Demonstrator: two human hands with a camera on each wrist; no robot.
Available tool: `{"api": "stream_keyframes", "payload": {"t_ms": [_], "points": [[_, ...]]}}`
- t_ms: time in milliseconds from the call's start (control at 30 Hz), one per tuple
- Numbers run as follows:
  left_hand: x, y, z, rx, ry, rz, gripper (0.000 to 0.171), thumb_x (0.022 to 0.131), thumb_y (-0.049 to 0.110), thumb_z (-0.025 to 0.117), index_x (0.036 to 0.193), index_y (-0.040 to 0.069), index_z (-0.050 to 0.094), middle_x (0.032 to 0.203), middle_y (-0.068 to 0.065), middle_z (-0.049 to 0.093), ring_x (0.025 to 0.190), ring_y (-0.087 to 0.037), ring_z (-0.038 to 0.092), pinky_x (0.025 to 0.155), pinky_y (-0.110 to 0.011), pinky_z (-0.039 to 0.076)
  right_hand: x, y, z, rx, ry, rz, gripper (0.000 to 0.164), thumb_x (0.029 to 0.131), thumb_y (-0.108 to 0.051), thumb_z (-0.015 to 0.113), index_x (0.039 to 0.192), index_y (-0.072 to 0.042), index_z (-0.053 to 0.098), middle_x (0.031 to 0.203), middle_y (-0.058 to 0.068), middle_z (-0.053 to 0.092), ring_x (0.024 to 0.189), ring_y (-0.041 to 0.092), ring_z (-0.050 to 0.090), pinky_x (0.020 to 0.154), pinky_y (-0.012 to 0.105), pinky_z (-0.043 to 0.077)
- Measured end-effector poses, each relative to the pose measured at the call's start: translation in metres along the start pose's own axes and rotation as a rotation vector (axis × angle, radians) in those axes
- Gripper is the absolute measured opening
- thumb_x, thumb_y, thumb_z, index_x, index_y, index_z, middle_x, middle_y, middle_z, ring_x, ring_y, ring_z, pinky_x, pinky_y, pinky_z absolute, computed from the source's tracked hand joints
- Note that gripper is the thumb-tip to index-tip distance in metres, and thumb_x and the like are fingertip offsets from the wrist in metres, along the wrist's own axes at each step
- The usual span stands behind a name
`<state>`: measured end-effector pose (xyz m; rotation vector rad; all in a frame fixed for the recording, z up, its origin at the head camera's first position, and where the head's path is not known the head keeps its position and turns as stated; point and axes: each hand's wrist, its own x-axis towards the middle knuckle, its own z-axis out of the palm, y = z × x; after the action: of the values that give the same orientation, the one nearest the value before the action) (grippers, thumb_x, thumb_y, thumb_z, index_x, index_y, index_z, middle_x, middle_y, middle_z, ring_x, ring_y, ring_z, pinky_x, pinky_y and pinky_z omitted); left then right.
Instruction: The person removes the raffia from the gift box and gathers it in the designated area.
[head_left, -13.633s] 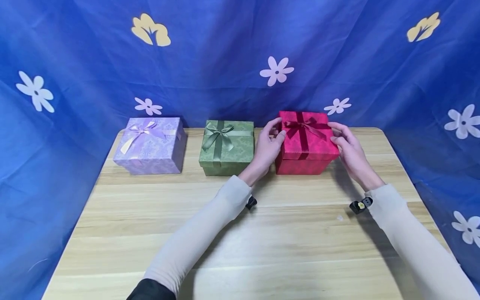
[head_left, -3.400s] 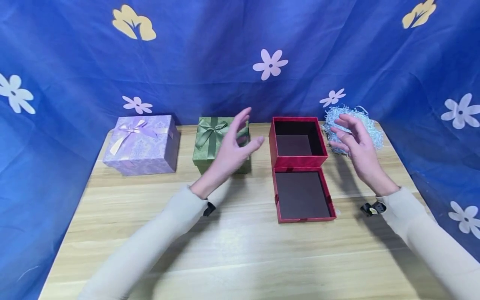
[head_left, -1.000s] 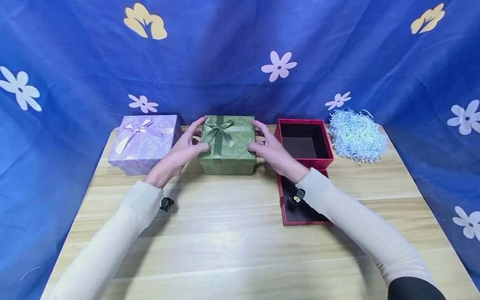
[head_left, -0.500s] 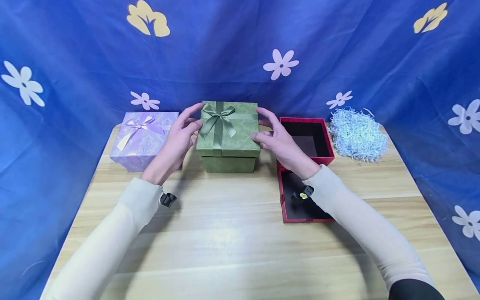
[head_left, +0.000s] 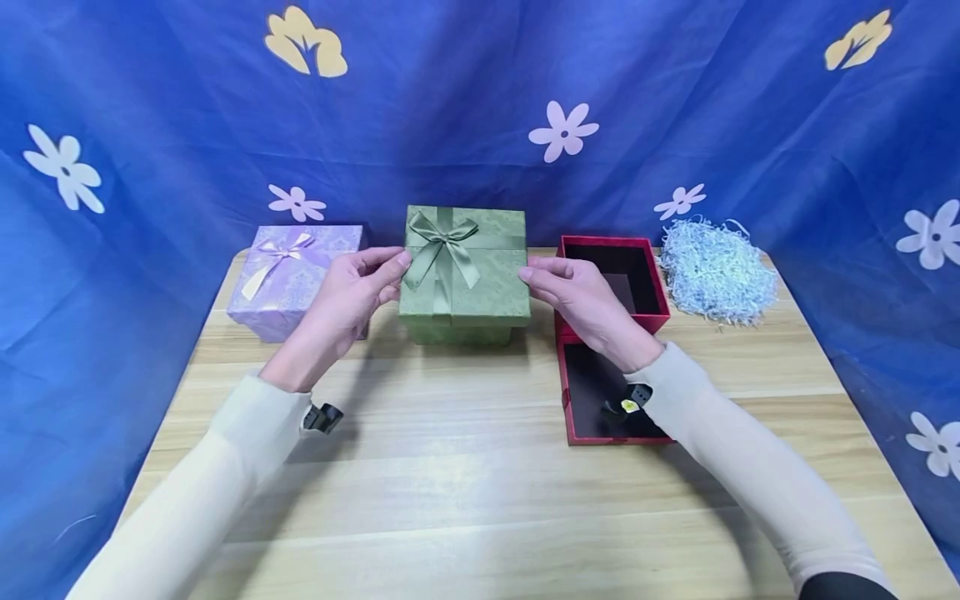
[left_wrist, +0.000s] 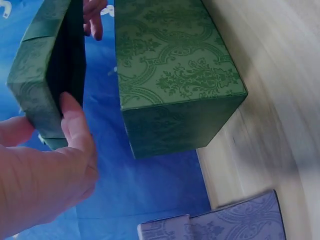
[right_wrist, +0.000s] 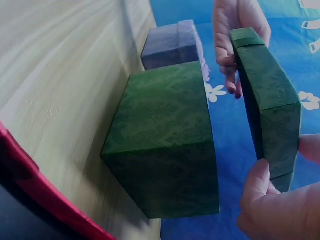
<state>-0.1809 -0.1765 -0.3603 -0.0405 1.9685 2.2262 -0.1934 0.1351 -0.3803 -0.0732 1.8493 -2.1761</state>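
The square, green, patterned cardboard lid [head_left: 495, 275] had risen since the earlier frame and hung apart, above the matching green box [head_left: 461, 335]. The left hand [head_left: 352, 289] and right hand [head_left: 588, 304] pinched the lid's opposite sides; raising both evenly seemed best for keeping it level.

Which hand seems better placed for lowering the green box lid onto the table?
Probably the left hand: both pinch the green box lid, but the right hand has the red box lid beneath its wrist.

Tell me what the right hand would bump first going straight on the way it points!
Probably the green lid, since the right hand pinches it. Past that, perhaps the blue curtain, though depth is unclear.
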Motion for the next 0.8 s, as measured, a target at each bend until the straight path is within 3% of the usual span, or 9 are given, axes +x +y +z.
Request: {"api": "stream_keyframes", "payload": {"t_ms": [167, 267, 333, 433, 600, 733, 800], "points": [[-0.005, 0.0, 0.003, 0.088, -0.007, -0.027, 0.025, 0.106, 0.018, 0.076, 0.12, -0.002, 0.072, 0.105, 0.001, 0.076, 0.085, -0.011, 0.076, 0.069, -0.016, 0.057, -0.007, -0.002, -0.007, 0.028, 0.017, 0.021, 0.041, 0.106, -0.004, 0.07, 0.14, 0.015, 0.062, 0.124, 0.011, 0.073, 0.115, 0.017, 0.069, 0.117, 0.04, 0.046], [-0.007, 0.0, 0.006, 0.1, -0.016, -0.034, 0.022, 0.106, 0.015, 0.075, 0.121, -0.001, 0.071, 0.106, 0.002, 0.077, 0.085, -0.011, 0.076, 0.073, -0.017, 0.058, -0.011, -0.003, -0.012, 0.015, 0.038, 0.034, 0.036, 0.104, -0.006, 0.072, 0.135, 0.011, 0.065, 0.119, 0.007, 0.074, 0.113, 0.018, 0.069, 0.118, 0.04, 0.046], [-0.009, 0.001, 0.009, 0.079, -0.028, -0.03, 0.024, 0.105, 0.009, 0.074, 0.124, -0.005, 0.069, 0.108, 0.001, 0.076, 0.087, -0.012, 0.075, 0.088, -0.024, 0.06, -0.013, -0.005, -0.015, 0.004, 0.055, 0.04, 0.035, 0.104, -0.008, 0.074, 0.134, 0.009, 0.066, 0.119, 0.006, 0.074, 0.112, 0.019, 0.068, 0.116, 0.04, 0.047], [-0.011, 0.002, 0.012, 0.097, -0.029, -0.011, 0.026, 0.104, 0.009, 0.075, 0.125, -0.006, 0.069, 0.109, 0.001, 0.074, 0.09, -0.01, 0.07, 0.09, -0.023, 0.059, -0.018, -0.006, -0.02, -0.021, 0.061, 0.036, 0.041, 0.103, -0.011, 0.075, 0.139, 0.006, 0.065, 0.124, 0.006, 0.073, 0.112, 0.02, 0.067, 0.112, 0.04, 0.049], [-0.015, 0.006, 0.015, 0.128, -0.028, 0.01, 0.025, 0.102, 0.011, 0.077, 0.123, -0.001, 0.071, 0.09, 0.006, 0.071, 0.075, -0.006, 0.058, 0.067, -0.019, 0.047, -0.024, -0.005, -0.025, -0.044, 0.046, 0.032, 0.048, 0.103, -0.013, 0.076, 0.146, 0.003, 0.062, 0.118, 0.005, 0.074, 0.094, 0.019, 0.066, 0.092, 0.032, 0.057], [-0.02, 0.008, 0.017, 0.076, -0.073, -0.019, 0.025, 0.103, 0.006, 0.075, 0.125, -0.002, 0.067, 0.074, -0.001, 0.073, 0.061, -0.007, 0.06, 0.055, -0.018, 0.043, -0.03, -0.002, -0.026, -0.028, 0.041, 0.027, 0.048, 0.103, -0.01, 0.076, 0.146, 0.005, 0.061, 0.102, 0.003, 0.077, 0.08, 0.013, 0.066, 0.073, 0.024, 0.058], [-0.024, 0.01, 0.018, 0.073, -0.093, -0.035, 0.028, 0.103, 0.005, 0.074, 0.128, -0.002, 0.065, 0.074, -0.005, 0.075, 0.057, -0.009, 0.063, 0.052, -0.018, 0.042, -0.035, -0.001, -0.026, -0.026, 0.037, 0.024, 0.05, 0.103, -0.008, 0.075, 0.148, 0.006, 0.058, 0.098, 0.004, 0.078, 0.078, 0.012, 0.069, 0.072, 0.023, 0.06]]}}
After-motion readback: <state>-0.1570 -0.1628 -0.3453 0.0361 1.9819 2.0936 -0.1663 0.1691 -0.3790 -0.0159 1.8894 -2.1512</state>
